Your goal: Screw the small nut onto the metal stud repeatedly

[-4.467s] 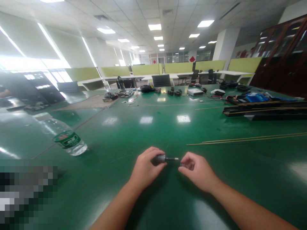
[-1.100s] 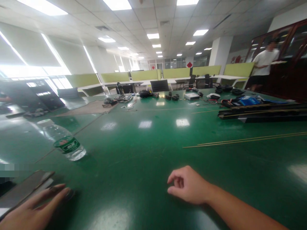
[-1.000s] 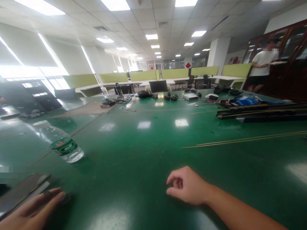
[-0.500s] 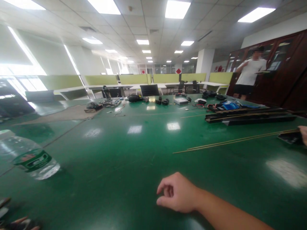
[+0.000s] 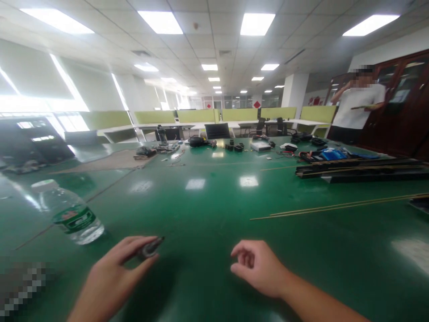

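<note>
My left hand (image 5: 115, 268) is closed around a small grey object with a dark pointed tip (image 5: 152, 247). It is held above the green table between thumb and fingers, and its exact kind is too blurred to tell. To the right, my right hand (image 5: 256, 267) hovers over the table with fingers loosely curled, a gap between thumb and forefinger, and nothing visible in it. A clear plastic bottle with a green label (image 5: 76, 218) stands beyond my left hand. Two thin brass-coloured rods (image 5: 301, 211) lie on the table past my right hand.
Black long bars (image 5: 355, 175) and a blue item (image 5: 335, 154) lie at the right on the green table (image 5: 201, 201). Small electronic parts (image 5: 233, 146) line the far edge. A person in a white shirt (image 5: 357, 107) stands by dark cabinets. The lower left corner is pixelated.
My left hand has come up from the lower left corner with the small grey object. My right hand stays much the same. The view has turned slightly left; a hand at the right edge is gone from view.
</note>
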Demonstrator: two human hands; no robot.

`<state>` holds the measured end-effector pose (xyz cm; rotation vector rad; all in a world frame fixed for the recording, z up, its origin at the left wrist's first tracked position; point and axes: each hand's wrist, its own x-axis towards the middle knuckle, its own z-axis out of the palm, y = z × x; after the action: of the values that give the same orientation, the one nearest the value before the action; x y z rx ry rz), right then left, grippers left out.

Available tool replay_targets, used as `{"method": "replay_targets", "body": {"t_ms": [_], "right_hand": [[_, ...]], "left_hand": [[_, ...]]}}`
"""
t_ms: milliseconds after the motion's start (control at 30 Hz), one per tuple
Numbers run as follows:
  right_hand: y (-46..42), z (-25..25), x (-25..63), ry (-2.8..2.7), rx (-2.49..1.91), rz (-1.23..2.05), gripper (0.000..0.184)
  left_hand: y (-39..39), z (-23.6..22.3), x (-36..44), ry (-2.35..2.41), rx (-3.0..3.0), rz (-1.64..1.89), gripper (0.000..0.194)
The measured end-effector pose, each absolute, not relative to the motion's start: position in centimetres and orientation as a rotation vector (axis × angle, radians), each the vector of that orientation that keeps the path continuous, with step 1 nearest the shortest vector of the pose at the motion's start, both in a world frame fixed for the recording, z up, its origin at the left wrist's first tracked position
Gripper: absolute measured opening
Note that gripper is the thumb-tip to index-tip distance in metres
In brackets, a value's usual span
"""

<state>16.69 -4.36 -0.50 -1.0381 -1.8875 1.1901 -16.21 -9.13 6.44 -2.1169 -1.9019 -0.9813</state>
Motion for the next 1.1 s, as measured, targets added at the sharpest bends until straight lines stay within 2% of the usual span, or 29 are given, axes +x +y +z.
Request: {"method": "replay_targets", "body": {"t_ms": [133,233,300,433,567,733,1100], "right_hand": [[-4.0,-0.5,16.8,-1.771,-1.063,1.128,0.041],[-4.1,-0.5,16.8,-1.742,-1.049,1.125,0.054],[-4.2,-0.4,16.8,-1.772,-1.001,1.124,0.049],[-4.5,-0.1,16.6,-1.878,-0.909,1.124,0.026],[-4.6,-0.1,16.3,-1.879,-0.943,1.201,0.028],[-4.8,0.4,16.5,-1.991,-0.941,1.174,0.017],[-4.5,0.4,17.4,-2.18,-0.964,1.048,0.021]], "left_hand": [[-6.8,5.8,-9.1,-1.734,-2.602,-0.976,0.027],[-6.6,4.7,-4.6,-1.65,-2.784,-1.063,0.037],[-6.8,3.8,-3.2,-1.639,-2.849,-1.141,0.037],[-7.3,2.6,-3.0,-1.672,-2.904,-1.209,0.024],[-7.4,2.1,-3.3,-1.647,-2.915,-1.261,0.023],[-7.7,2.2,-3.4,-1.721,-2.841,-1.28,0.024],[-8.1,1.9,-3.9,-1.713,-2.804,-1.312,0.027]]}}
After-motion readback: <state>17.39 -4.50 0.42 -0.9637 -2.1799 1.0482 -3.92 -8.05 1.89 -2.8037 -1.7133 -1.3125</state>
